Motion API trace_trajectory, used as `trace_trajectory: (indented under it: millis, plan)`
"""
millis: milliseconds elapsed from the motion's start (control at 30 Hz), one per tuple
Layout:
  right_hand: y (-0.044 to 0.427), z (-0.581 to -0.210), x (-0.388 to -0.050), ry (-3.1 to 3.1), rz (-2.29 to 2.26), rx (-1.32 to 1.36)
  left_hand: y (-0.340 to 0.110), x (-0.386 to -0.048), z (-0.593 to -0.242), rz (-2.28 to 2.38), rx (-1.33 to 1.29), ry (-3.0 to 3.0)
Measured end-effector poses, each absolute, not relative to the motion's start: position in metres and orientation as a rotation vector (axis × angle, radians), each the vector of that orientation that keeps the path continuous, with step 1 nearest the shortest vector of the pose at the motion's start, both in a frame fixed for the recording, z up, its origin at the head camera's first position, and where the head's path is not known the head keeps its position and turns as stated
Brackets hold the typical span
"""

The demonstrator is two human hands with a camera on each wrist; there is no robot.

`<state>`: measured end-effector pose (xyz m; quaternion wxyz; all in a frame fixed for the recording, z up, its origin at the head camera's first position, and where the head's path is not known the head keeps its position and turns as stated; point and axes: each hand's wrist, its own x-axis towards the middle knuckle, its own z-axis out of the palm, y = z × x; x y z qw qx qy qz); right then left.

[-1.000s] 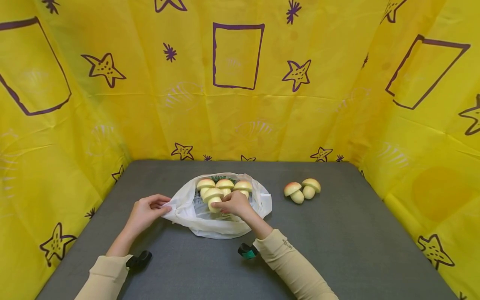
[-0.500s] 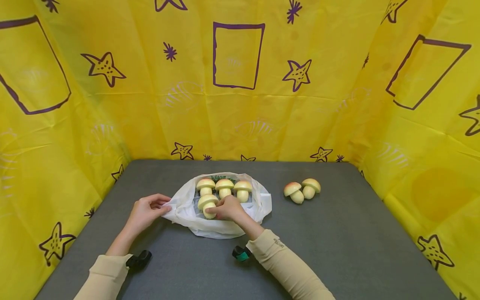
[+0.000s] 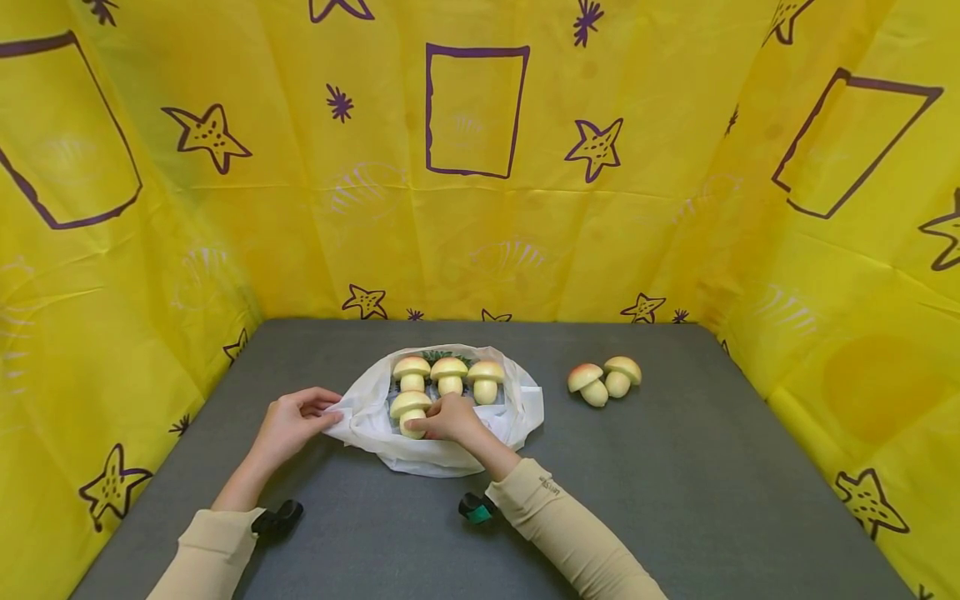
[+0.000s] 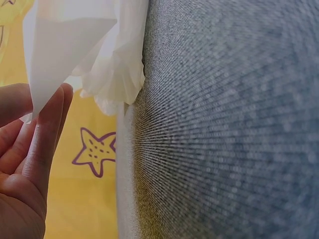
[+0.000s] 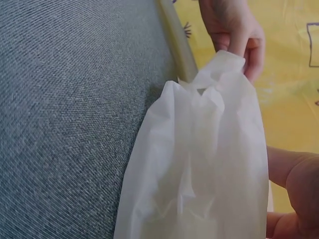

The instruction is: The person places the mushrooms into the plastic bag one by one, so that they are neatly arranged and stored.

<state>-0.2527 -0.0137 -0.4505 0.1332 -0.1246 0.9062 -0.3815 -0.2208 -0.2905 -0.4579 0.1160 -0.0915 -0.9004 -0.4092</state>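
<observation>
A white plastic bag [image 3: 431, 458] lies with its mouth spread on the grey table. My left hand [image 3: 294, 423] pinches the bag's left edge between thumb and fingers, as the left wrist view also shows with the bag's corner [image 4: 47, 74]. Inside the opening, my right hand [image 3: 452, 419] holds a toy mushroom [image 3: 409, 405] by its stem, cap toward the back. Three more mushrooms [image 3: 448, 373] stand in a row behind it in the bag. In the right wrist view the bag's side [image 5: 194, 169] hides the mushrooms and part of the right hand [image 5: 299, 194].
Two more toy mushrooms [image 3: 585, 383] lie together on the table [image 3: 675, 467] right of the bag. Some green leafy stuff [image 3: 437, 357] shows behind the row in the bag. Yellow patterned cloth [image 3: 480, 233] encloses the table at the back and sides.
My right hand has moved left and slightly toward me with its mushroom, setting it apart from the back row. The left hand keeps its place on the bag's edge.
</observation>
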Motion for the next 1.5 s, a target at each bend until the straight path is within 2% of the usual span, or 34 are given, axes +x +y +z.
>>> trace_trajectory:
  millis: [300, 1500]
  plan:
    - [-0.0176, -0.4519, -0.2512, 2.525, -1.235, -0.318, -0.2910, -0.2217, -0.4587, -1.193, -0.267, -2.632]
    - [-0.0168, -0.4496, -0.2468, 2.541, -1.245, -0.404, -0.2929, -0.2196, -0.4588, -1.159, -0.246, -2.641]
